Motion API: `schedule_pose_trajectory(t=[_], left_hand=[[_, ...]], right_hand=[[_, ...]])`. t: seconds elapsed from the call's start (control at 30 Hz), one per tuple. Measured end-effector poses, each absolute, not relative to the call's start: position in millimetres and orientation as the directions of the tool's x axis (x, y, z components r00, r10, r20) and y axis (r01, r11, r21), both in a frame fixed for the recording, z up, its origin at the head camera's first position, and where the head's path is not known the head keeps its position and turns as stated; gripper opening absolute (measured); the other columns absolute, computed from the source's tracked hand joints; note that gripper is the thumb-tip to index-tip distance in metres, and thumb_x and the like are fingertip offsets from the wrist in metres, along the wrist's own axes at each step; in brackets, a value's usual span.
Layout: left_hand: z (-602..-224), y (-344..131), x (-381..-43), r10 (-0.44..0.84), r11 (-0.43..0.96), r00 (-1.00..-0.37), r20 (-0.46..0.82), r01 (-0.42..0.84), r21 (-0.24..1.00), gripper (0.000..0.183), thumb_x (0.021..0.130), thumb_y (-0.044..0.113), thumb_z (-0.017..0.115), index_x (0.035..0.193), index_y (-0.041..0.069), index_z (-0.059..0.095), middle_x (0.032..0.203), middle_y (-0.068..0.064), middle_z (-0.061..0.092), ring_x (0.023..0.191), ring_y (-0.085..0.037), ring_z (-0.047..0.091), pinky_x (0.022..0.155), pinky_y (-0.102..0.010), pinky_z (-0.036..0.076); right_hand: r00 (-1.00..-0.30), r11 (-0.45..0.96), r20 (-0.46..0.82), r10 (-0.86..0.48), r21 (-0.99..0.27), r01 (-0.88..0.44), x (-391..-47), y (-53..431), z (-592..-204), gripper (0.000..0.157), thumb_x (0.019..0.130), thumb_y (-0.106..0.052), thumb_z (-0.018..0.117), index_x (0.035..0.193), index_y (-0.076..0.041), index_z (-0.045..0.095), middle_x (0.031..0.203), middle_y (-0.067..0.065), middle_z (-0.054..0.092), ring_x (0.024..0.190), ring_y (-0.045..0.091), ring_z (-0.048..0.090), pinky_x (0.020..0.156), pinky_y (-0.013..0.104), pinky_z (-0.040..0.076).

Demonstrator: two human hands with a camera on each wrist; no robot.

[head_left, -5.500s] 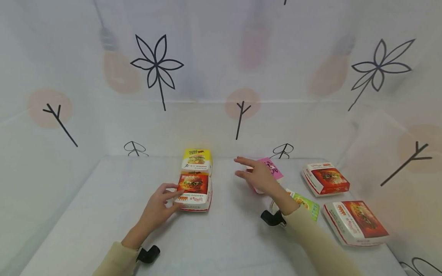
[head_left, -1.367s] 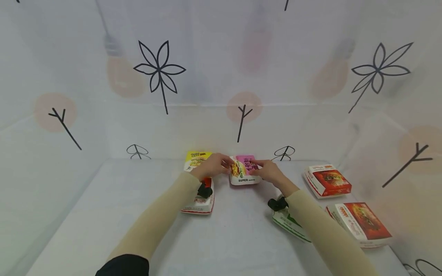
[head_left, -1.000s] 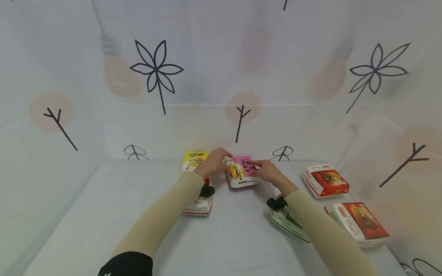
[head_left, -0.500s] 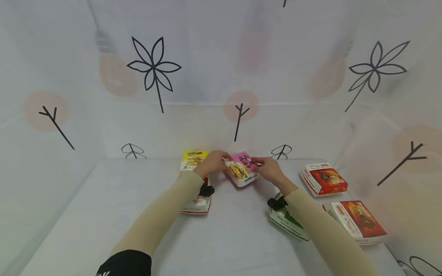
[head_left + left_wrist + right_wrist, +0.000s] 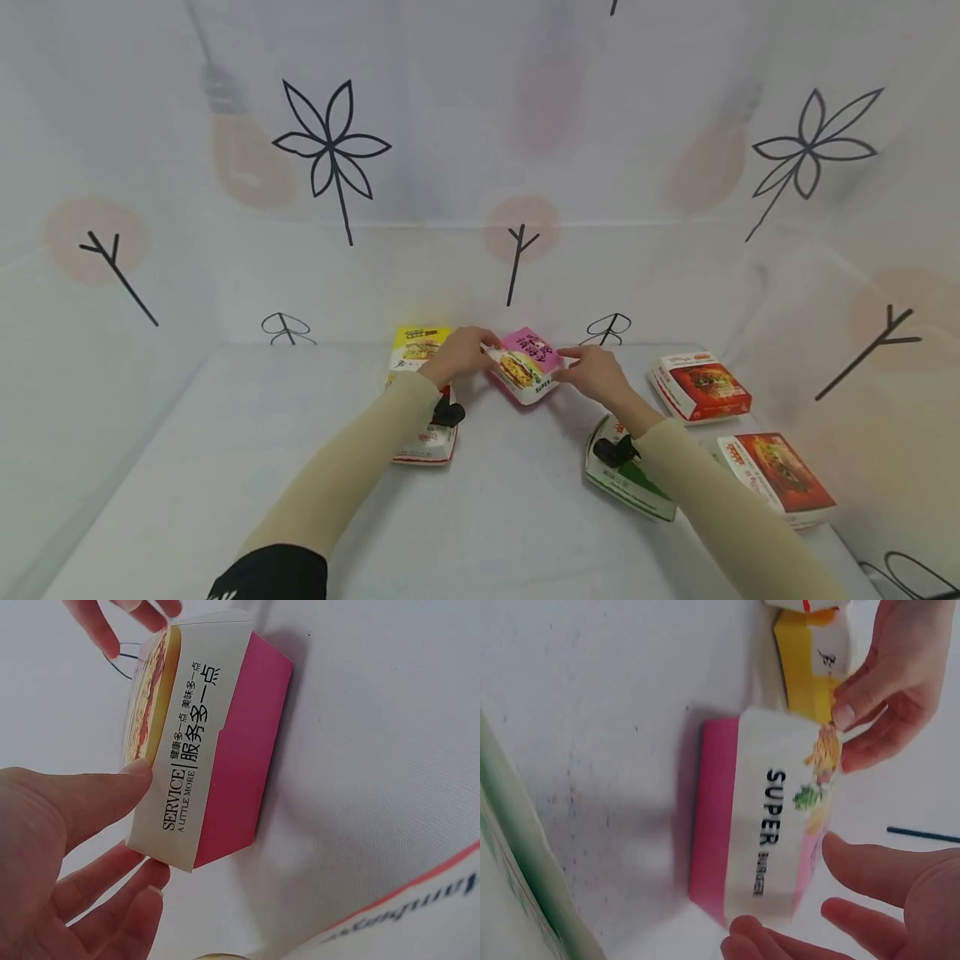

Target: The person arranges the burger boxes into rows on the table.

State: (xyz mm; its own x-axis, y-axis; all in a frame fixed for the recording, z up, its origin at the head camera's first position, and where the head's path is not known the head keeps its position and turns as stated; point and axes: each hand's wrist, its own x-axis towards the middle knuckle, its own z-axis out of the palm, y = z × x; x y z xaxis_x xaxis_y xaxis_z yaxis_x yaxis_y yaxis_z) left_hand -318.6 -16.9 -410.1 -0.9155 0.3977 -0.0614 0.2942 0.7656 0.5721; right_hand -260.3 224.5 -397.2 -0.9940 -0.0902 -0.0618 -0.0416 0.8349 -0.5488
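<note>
A pink and white burger box (image 5: 528, 362) lies askew near the back of the table, its front lettered "SUPER". My left hand (image 5: 461, 354) pinches its left end; in the left wrist view, the thumb (image 5: 112, 796) lies on the box's corner with fingers behind its end. At the box's right side is my right hand (image 5: 596, 375); in the right wrist view, its fingers are mostly straight, close by the box's end, and whether they touch is unclear. Left of the pink box sits a yellow and white burger box (image 5: 422, 342), partly hidden by the left hand.
A red and white burger box (image 5: 426, 448) lies beneath my left forearm, mostly hidden. Under my right wrist is a green and white box (image 5: 626, 487). Two more red and white boxes (image 5: 708, 387) stand along the right edge. A patterned curtain (image 5: 450, 167) closes the back.
Since the earliest frame, my left hand has left the red box for the pink one, which moved left. Recently the pink box has turned askew, and my right hand has shifted slightly right.
</note>
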Motion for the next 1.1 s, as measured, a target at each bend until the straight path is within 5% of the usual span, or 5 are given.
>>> schedule_pose_trajectory(t=[0.17, 0.43, 0.93, 1.1], left_hand=[[-410.5, -17.2, -319.9, 0.411, 0.753, -0.909, -0.072, 0.294, 0.588, 0.035, 0.090, 0.024, 0.076, 0.123, 0.017, 0.069, 0.121, -0.002, 0.064, 0.105, -0.019, 0.055, 0.095, -0.037, 0.047], [-406.7, -15.9, -314.4, 0.399, 0.752, -0.912, -0.098, 0.265, 0.603, 0.034, 0.089, 0.020, 0.077, 0.121, 0.017, 0.070, 0.107, 0.000, 0.066, 0.097, -0.019, 0.057, 0.087, -0.034, 0.050], [-399.1, -16.4, -308.8, 0.414, 0.759, -0.901, -0.127, 0.264, 0.596, 0.041, 0.085, 0.018, 0.081, 0.124, 0.020, 0.068, 0.122, -0.001, 0.061, 0.097, -0.018, 0.059, 0.090, -0.035, 0.050], [-400.6, -16.5, -309.8, 0.403, 0.778, -0.906, -0.132, 0.263, 0.571, 0.043, 0.086, 0.022, 0.081, 0.126, 0.021, 0.068, 0.125, -0.002, 0.059, 0.109, -0.020, 0.055, 0.098, -0.038, 0.045]], right_hand=[[-0.991, 0.804, -0.107, -0.086, -0.594, -0.006, -257.4, 217.7, -402.0, 0.065, 0.088, -0.030, 0.075, 0.143, -0.005, 0.053, 0.131, 0.028, 0.058, 0.084, 0.032, 0.068, 0.066, 0.035, 0.054], [-0.982, 0.799, -0.131, -0.134, -0.601, -0.028, -261.9, 214.8, -410.5, 0.073, 0.085, -0.030, 0.078, 0.148, -0.008, 0.047, 0.143, 0.026, 0.049, 0.129, 0.043, 0.047, 0.101, 0.058, 0.041], [-0.954, 0.771, -0.188, -0.232, -0.634, -0.063, -275.4, 214.6, -408.3, 0.061, 0.092, -0.020, 0.072, 0.148, -0.012, 0.049, 0.151, 0.025, 0.040, 0.136, 0.045, 0.040, 0.106, 0.060, 0.035], [-0.947, 0.729, -0.215, -0.239, -0.684, -0.029, -278.7, 216.6, -410.6, 0.056, 0.095, -0.019, 0.067, 0.148, -0.015, 0.049, 0.155, 0.022, 0.035, 0.140, 0.045, 0.034, 0.108, 0.064, 0.030]])
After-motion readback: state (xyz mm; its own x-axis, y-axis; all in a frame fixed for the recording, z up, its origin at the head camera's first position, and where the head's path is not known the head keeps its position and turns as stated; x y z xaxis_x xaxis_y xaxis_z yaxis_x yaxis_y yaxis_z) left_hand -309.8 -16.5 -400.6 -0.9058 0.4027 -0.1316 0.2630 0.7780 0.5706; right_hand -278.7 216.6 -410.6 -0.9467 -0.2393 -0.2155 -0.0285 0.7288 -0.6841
